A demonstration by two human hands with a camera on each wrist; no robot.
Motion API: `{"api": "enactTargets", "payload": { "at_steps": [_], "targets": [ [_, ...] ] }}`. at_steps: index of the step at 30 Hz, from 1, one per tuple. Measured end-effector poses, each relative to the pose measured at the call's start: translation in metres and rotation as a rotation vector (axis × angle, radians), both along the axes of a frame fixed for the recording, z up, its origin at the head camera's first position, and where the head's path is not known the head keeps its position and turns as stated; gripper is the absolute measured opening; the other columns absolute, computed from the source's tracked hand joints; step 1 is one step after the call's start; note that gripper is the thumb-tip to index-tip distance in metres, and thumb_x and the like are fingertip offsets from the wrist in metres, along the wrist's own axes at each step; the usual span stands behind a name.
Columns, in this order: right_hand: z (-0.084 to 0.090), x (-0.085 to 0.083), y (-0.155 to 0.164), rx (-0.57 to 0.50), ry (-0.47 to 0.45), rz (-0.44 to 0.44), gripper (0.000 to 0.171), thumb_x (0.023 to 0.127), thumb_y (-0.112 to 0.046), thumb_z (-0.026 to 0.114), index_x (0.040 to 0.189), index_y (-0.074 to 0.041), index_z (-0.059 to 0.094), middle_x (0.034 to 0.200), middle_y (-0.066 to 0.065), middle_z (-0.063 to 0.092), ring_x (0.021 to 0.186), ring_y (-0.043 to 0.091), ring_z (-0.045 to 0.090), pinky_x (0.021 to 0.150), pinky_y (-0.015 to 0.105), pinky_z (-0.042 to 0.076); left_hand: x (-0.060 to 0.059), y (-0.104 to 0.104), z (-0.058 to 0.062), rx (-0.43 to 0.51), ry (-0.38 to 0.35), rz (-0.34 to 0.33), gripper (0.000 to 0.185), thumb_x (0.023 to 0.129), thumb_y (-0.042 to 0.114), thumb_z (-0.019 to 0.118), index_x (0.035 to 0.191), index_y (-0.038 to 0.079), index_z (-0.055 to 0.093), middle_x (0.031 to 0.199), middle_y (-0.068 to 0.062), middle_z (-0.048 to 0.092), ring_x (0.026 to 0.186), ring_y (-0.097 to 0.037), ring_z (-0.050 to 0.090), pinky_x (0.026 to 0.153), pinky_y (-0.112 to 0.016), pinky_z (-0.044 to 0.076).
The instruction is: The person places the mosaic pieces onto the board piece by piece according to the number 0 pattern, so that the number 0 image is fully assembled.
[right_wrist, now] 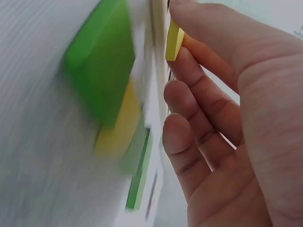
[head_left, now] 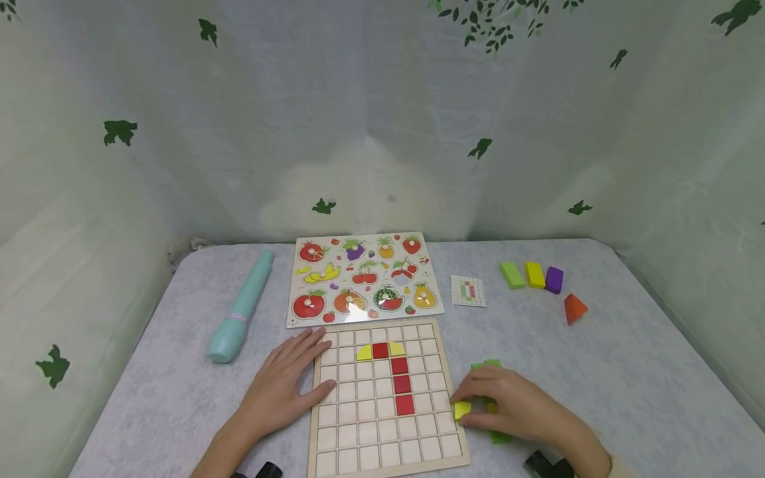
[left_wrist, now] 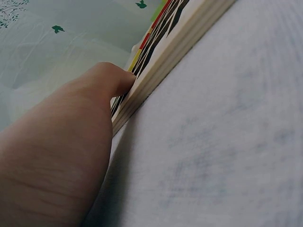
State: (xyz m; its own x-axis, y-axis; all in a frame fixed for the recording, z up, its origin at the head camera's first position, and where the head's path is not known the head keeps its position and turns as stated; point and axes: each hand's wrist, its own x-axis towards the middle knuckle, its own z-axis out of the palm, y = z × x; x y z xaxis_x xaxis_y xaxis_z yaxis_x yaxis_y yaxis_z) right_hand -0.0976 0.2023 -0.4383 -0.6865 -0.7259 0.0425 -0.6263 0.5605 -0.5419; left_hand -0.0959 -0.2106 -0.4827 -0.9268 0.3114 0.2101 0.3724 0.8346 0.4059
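Note:
A wooden grid board lies on the table, with red squares in a column and one more red square between two yellow quarter-round pieces. My left hand rests on the board's left edge, fingers extended; in the left wrist view its thumb touches the rim. At the right edge, my right hand pinches a small yellow block between thumb and fingers. Green blocks and another yellow block lie by that hand, partly hidden under it in the head view.
Behind the board lies a fruit puzzle, with a small pattern card to its right. Further right are a green block, a yellow block, a purple block and an orange triangular block. A teal tapered object lies left.

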Motion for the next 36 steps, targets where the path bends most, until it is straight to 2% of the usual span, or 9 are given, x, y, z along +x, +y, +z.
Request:
{"api": "enactTargets", "payload": {
  "at_steps": [8, 15, 19, 22, 31, 36],
  "targets": [
    [0.001, 0.001, -0.034, -0.012, 0.019, 0.111, 0.024, 0.096, -0.042, 0.072, 0.116, -0.029, 0.078, 0.109, -0.022, 0.067, 0.099, -0.003, 0.059, 0.085, 0.020, 0.056, 0.000, 0.000, 0.000, -0.008, -0.002, -0.001, 0.071, 0.089, 0.052, 0.074, 0.148, 0.018, 0.057, 0.162, 0.000, 0.044, 0.152, -0.028, 0.035, 0.121, -0.056, 0.032],
    [0.004, 0.003, -0.060, -0.010, 0.063, 0.204, 0.024, 0.097, -0.040, 0.071, 0.118, -0.030, 0.078, 0.105, -0.019, 0.066, 0.096, -0.003, 0.056, 0.086, 0.014, 0.052, 0.000, 0.000, 0.001, -0.010, -0.008, 0.003, 0.071, 0.089, 0.052, 0.074, 0.148, 0.017, 0.058, 0.162, 0.000, 0.044, 0.152, -0.028, 0.035, 0.120, -0.057, 0.032],
    [0.003, 0.002, -0.070, 0.000, 0.094, 0.233, 0.025, 0.098, -0.041, 0.069, 0.119, -0.030, 0.078, 0.103, -0.018, 0.066, 0.092, -0.002, 0.054, 0.082, 0.009, 0.047, 0.000, 0.001, 0.001, -0.007, -0.007, 0.004, 0.071, 0.089, 0.052, 0.074, 0.148, 0.018, 0.058, 0.162, 0.000, 0.044, 0.152, -0.029, 0.035, 0.121, -0.056, 0.032],
    [0.000, 0.002, -0.074, 0.001, 0.094, 0.230, 0.025, 0.098, -0.042, 0.069, 0.118, -0.029, 0.078, 0.103, -0.018, 0.066, 0.090, -0.003, 0.053, 0.080, 0.008, 0.046, 0.000, 0.001, 0.001, -0.005, -0.008, 0.002, 0.070, 0.089, 0.052, 0.074, 0.148, 0.018, 0.058, 0.162, 0.000, 0.044, 0.152, -0.029, 0.035, 0.121, -0.056, 0.032],
    [-0.003, 0.003, -0.072, 0.002, 0.107, 0.213, 0.027, 0.099, -0.041, 0.069, 0.122, -0.028, 0.075, 0.113, -0.018, 0.068, 0.100, -0.001, 0.058, 0.090, 0.015, 0.052, -0.001, 0.000, 0.002, -0.005, -0.019, 0.002, 0.070, 0.089, 0.053, 0.074, 0.148, 0.018, 0.058, 0.163, 0.000, 0.043, 0.153, -0.029, 0.034, 0.121, -0.056, 0.031],
    [-0.001, 0.003, -0.059, -0.009, 0.090, 0.156, 0.025, 0.097, -0.037, 0.073, 0.120, -0.027, 0.077, 0.112, -0.018, 0.068, 0.100, -0.001, 0.059, 0.088, 0.018, 0.054, -0.001, 0.001, 0.002, -0.005, -0.024, 0.008, 0.070, 0.089, 0.053, 0.074, 0.148, 0.018, 0.058, 0.163, 0.000, 0.043, 0.153, -0.029, 0.034, 0.121, -0.057, 0.031]
  ]
}}
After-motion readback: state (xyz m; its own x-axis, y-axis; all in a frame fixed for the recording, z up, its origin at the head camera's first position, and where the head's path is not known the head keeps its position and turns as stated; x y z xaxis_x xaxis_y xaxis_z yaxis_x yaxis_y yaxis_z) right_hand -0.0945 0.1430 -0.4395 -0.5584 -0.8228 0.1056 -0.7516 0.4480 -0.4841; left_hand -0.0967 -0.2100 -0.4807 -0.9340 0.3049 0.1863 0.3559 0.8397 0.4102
